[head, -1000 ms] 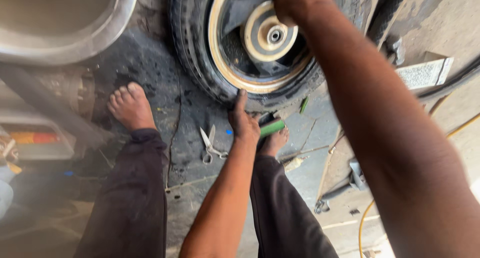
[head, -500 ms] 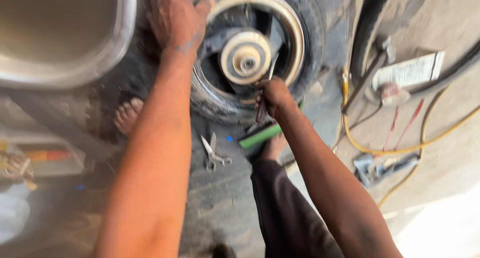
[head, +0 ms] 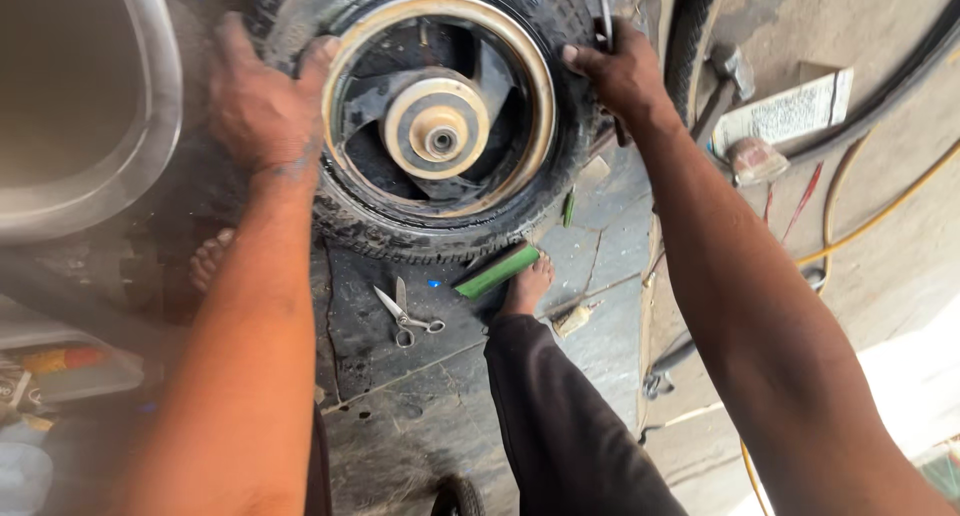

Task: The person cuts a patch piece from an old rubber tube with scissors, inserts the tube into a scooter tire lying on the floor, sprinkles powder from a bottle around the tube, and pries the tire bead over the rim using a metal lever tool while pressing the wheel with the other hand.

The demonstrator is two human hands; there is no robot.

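A small wheel lies flat on the dark mat, with a black tyre (head: 440, 238), a gold-edged rim (head: 535, 106) and a round hub (head: 437, 128). My left hand (head: 262, 111) grips the tyre's left side, fingers curled over its inner edge. My right hand (head: 622, 74) is at the tyre's upper right edge, closed around a thin metal lever (head: 604, 1) that sticks up past the fingers. My bare right foot (head: 527, 284) rests just below the tyre. My left foot (head: 208, 259) is partly hidden behind my left arm.
Scissors (head: 405, 316) and a green-handled tool (head: 497, 271) lie on the mat below the wheel. A metal basin (head: 150, 126) stands at the left. A hammer (head: 725, 81), a white box (head: 790, 111), a yellow hose (head: 880, 211) and another tyre (head: 690, 26) lie at the right.
My right hand has moved from the rim's lower right up to the tyre's upper right edge. My left hand has slid down onto the tyre's left side.
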